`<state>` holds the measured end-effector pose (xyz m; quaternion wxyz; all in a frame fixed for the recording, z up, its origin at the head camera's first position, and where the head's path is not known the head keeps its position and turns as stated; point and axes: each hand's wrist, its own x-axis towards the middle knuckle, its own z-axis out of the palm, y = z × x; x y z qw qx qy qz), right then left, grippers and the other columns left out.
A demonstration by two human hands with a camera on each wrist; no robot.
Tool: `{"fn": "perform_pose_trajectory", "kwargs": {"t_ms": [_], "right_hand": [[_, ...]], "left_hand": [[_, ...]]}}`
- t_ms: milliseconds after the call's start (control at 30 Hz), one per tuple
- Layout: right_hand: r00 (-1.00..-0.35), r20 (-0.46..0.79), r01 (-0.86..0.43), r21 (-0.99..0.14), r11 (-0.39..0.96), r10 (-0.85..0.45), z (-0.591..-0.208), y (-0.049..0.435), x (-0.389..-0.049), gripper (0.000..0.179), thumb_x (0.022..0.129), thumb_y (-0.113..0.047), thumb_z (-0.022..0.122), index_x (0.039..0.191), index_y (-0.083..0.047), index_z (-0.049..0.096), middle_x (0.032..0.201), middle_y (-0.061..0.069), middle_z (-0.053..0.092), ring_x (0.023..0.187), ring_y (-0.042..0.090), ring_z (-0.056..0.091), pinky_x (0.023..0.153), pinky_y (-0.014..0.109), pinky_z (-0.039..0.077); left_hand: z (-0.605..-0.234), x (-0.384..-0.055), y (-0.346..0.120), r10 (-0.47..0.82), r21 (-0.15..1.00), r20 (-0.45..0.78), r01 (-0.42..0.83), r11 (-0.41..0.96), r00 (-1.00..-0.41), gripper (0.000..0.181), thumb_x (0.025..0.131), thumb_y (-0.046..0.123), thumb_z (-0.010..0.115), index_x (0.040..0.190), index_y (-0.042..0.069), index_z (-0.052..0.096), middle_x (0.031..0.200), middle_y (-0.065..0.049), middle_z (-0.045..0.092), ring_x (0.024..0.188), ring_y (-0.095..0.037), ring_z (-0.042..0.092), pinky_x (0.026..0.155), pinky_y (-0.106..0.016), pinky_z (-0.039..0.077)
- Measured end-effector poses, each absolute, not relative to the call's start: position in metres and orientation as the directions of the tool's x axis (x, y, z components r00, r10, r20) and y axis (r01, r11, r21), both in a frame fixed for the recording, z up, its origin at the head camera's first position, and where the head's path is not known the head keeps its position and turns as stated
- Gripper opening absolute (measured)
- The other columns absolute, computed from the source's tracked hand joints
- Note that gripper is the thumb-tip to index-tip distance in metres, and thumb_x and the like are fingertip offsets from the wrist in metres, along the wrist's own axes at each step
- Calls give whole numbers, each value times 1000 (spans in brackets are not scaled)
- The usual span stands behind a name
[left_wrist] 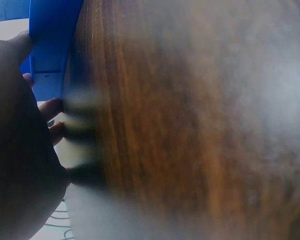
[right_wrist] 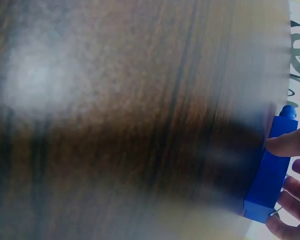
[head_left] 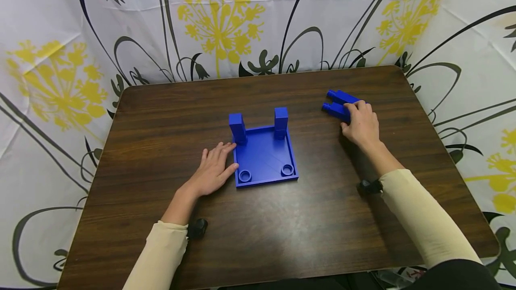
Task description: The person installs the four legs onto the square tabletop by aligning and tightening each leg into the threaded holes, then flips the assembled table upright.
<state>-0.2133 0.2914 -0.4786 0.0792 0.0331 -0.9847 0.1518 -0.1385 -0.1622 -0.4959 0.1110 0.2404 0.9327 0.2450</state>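
A square blue tabletop (head_left: 266,153) with a raised rim lies near the middle of the table, its underside up. Two blue legs stand upright at its far corners, the far left leg (head_left: 238,128) and the far right leg (head_left: 281,123). Round sockets show at the near corners, one of them the near left socket (head_left: 244,176). My left hand (head_left: 212,169) rests flat on the wood, thumb and fingertips at the tabletop's left edge. At the back right, my right hand (head_left: 363,124) grips a loose blue leg (right_wrist: 272,172) between thumb and fingers; its threaded-looking peg points away.
Another loose blue leg (head_left: 342,97) lies just behind the gripped one. The dark wooden table (head_left: 169,111) ends at a flowered white curtain (head_left: 141,26), which hangs along its back and sides.
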Motion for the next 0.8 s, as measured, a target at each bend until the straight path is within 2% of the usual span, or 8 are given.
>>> {"fn": "perform_pose_trajectory", "kwargs": {"t_ms": [267, 500, 800], "right_hand": [[-998, 65, -29, -306, 952, -9, -477, 293, -214, 55, 84, -17, 71, 133, 3, 54, 122, 27, 49, 117, 46, 43, 91, 61, 40], [-996, -48, 91, -361, 928, 79, -476, 297, -214, 54, 86, -28, 71, 131, -2, 56, 123, 29, 56, 109, 47, 56, 87, 59, 45], [-990, -57, 141, -427, 893, 128, -477, 302, -214, 52, 84, -34, 74, 124, -4, 62, 119, 28, 61, 102, 45, 59, 82, 57, 46]], "left_hand": [[-492, -138, -161, 496, 501, -119, 379, 778, -860, 64, 104, 50, 37, 157, 19, 18, 159, -13, 22, 148, -34, 7, 111, -64, -4], [-493, -137, -161, 495, 500, -123, 378, 779, -860, 65, 103, 51, 38, 157, 20, 18, 159, -13, 21, 149, -34, 6, 111, -64, -4], [-491, -137, -161, 494, 502, -122, 376, 779, -861, 64, 104, 51, 37, 157, 20, 18, 159, -12, 21, 149, -33, 6, 111, -63, -5]]}}
